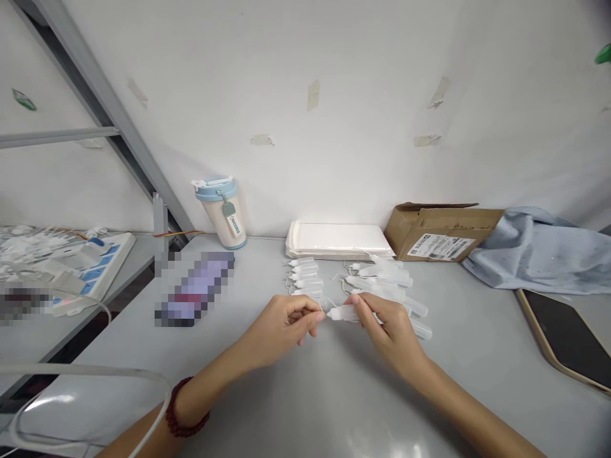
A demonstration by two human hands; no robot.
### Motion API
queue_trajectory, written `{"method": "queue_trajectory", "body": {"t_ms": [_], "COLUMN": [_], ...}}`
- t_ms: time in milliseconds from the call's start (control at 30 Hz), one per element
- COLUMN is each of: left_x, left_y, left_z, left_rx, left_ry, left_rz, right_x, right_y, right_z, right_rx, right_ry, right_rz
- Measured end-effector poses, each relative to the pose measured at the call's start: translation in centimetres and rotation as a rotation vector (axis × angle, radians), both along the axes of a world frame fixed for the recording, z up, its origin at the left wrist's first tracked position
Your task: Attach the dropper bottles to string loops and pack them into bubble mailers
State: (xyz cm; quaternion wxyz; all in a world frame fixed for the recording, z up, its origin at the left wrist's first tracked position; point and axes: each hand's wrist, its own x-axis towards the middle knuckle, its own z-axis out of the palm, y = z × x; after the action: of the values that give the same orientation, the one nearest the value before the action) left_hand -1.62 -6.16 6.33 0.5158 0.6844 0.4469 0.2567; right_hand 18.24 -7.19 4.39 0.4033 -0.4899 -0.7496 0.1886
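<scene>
Right fingers pinch a bottle; left fingers meet beside its nozzle.

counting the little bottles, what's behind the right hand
Behind the right hand, several translucent bottles lie on the grey table, some ends showing past it. Whatever the hand covers is hidden, so an exact count isn't possible.

Grey table, shiny top. Far left: blue-lidded tumbler, pixelated item nearer. Far middle: white packet stack, small bottles and larger bottles lying just nearer. Far right: cardboard box, grey-blue cloth; right, nearer: dark-screened phone.
</scene>
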Motion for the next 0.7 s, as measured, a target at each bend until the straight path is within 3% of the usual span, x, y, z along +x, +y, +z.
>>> {"method": "queue_trajectory", "body": {"t_ms": [200, 333, 467, 567, 700], "left_x": [0.1, 0.0, -0.9, -2.0, -2.9], "left_y": [-0.3, -0.3, 0.6, 1.4, 2.0], "left_z": [-0.6, -0.2, 0.8, 1.2, 0.8], "left_rx": [0.03, 0.018, 0.017, 0.006, 0.04], "left_ry": [0.025, 0.029, 0.096, 0.206, 0.357], "left_rz": [-0.056, -0.077, -0.071, -0.077, -0.043], "right_x": [-0.3, -0.2, 0.7, 1.8, 2.9], "right_y": [-0.6, -0.8, 0.2, 1.5, 2.8], "right_z": [-0.4, -0.4, -0.2, -0.5, -1.2], "right_rx": [0.093, 0.114, 0.098, 0.284, 0.339], "right_ry": [-0.028, -0.057, -0.275, -0.491, -0.643], "right_rz": [0.023, 0.095, 0.174, 0.066, -0.052]}}
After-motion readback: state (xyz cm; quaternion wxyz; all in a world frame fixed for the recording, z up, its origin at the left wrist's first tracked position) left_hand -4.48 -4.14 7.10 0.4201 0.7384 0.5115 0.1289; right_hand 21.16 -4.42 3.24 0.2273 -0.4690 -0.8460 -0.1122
